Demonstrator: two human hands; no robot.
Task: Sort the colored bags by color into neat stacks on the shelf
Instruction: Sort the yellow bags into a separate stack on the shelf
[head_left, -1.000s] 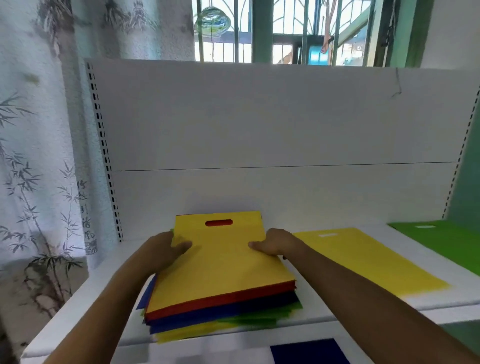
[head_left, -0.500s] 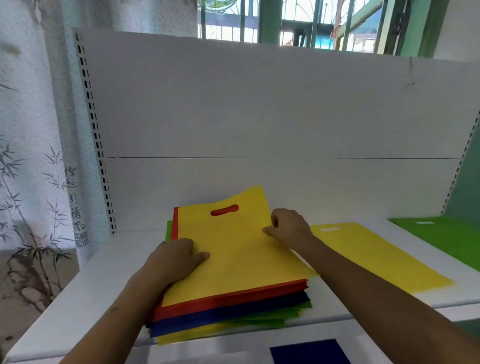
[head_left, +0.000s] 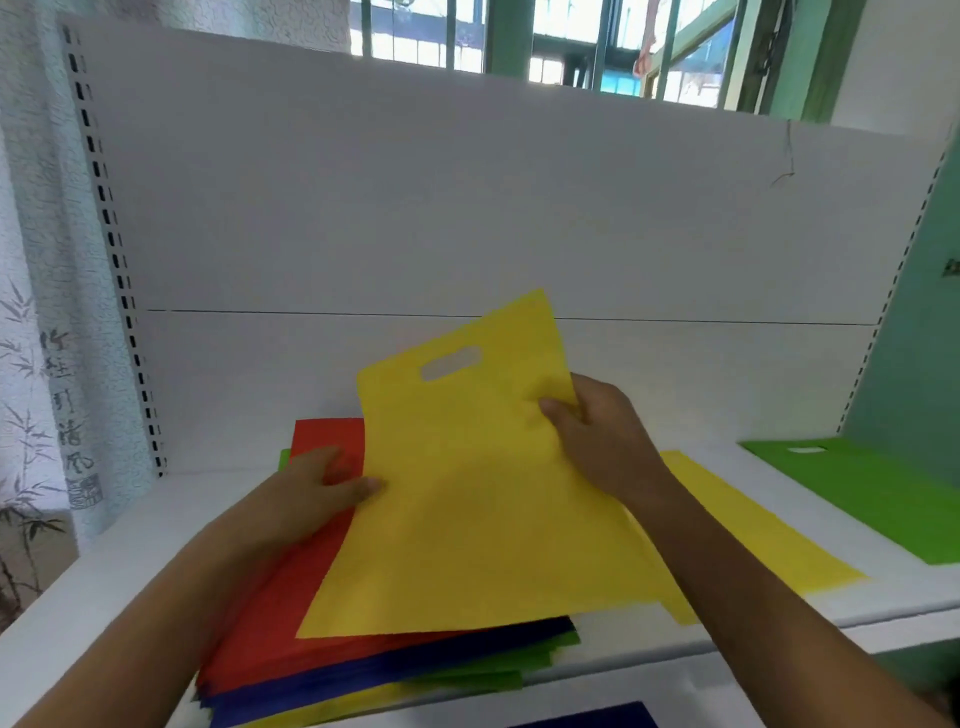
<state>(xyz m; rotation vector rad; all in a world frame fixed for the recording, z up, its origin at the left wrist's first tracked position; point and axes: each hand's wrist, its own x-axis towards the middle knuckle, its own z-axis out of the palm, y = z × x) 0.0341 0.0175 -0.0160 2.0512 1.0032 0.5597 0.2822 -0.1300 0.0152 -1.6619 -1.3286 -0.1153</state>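
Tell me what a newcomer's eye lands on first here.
First, the bright yellow bag at centre, lifted and tilted, pinched by the right hand while the left hand rests on the red bag topping the mixed stack. Next, a flat yellow bag and a green bag lying to the right on the white shelf.

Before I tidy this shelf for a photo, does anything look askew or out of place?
Yes. The mixed pile at the shelf's front edge is fanned out, with red, blue, green and yellow edges poking past each other. The yellow bag pinched by the right hand is lifted and tilted, not yet on the yellow stack.
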